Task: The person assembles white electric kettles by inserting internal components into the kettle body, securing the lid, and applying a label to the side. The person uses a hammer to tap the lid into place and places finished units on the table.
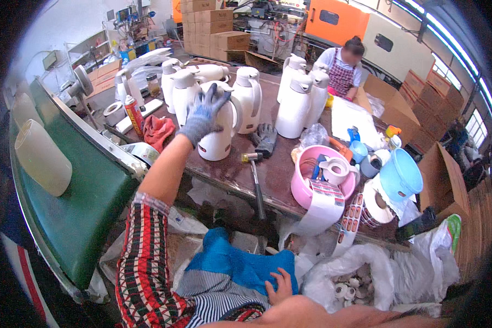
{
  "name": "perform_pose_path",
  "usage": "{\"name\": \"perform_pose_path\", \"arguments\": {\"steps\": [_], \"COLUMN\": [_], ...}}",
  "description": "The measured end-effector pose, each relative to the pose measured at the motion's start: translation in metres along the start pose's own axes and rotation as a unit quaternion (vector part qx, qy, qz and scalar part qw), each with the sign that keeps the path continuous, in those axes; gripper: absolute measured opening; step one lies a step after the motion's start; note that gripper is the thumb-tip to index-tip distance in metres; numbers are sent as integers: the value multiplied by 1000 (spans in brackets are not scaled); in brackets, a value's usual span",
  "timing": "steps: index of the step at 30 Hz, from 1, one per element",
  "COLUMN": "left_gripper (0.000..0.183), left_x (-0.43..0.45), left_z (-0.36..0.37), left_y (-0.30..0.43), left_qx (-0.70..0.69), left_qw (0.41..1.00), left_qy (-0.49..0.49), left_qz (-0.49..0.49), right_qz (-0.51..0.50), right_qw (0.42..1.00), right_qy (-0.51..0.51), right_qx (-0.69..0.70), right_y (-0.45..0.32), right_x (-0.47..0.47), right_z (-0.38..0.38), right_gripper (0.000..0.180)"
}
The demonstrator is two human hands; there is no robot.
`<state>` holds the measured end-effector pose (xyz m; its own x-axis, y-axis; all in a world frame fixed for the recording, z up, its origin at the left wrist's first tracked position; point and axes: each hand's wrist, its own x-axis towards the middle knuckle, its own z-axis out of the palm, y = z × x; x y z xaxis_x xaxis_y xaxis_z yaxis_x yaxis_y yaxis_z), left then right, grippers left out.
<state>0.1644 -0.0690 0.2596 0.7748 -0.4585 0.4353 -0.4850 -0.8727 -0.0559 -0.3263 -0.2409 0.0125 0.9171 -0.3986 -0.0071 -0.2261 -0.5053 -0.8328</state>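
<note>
My left hand (205,115), in a grey-blue work glove, is at the upper part of a white vacuum jug (215,145) near the table's front edge. Its fingers are spread across the jug's lid area and hide much of it; a firm grip is not visible. Beside that jug stand other white jugs with grey lids, one of them (248,98) just to the right. My right hand (281,285), bare, rests low on my lap by a blue cloth (246,256), fingers apart and holding nothing. A hammer (256,180) and a grey glove (265,137) lie right of the jug.
A pink basin (301,186) holds a jug collar and label strips. A light-blue bucket (402,174) stands further right. On the left runs a green conveyor belt (94,201) bearing a translucent cylinder (45,160). A spray can (133,115) stands behind a red rag (158,131). Across the table is another person (342,69).
</note>
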Motion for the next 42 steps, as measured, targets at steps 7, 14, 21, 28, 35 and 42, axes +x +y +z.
{"name": "perform_pose_path", "arguments": {"steps": [7, 14, 21, 28, 35, 42], "left_gripper": [74, 60, 42, 9, 12, 15], "left_x": [31, 104, 85, -131, -199, -210], "left_z": [78, 150, 73, -253, -212, -202], "left_y": [-43, -83, -92, -111, -35, 9], "left_qx": [196, 111, 23, 93, -46, -51], "left_qw": [967, 968, 986, 951, 986, 979], "left_qy": [124, 85, -110, 294, 55, -6], "left_qz": [-106, -210, -125, -26, 148, 199], "right_qz": [-22, 1, -22, -101, -186, -115], "right_qw": [997, 996, 999, 992, 964, 887], "right_qy": [-28, -27, -29, 72, 160, 377], "right_qx": [-74, -87, 10, -5, -102, -242], "right_y": [31, 25, 3, -41, -70, -96], "right_x": [23, 42, 35, 12, -53, -221], "right_z": [15, -5, 1, -43, -68, -117], "right_gripper": [34, 31, 28, 23, 23, 22]}}
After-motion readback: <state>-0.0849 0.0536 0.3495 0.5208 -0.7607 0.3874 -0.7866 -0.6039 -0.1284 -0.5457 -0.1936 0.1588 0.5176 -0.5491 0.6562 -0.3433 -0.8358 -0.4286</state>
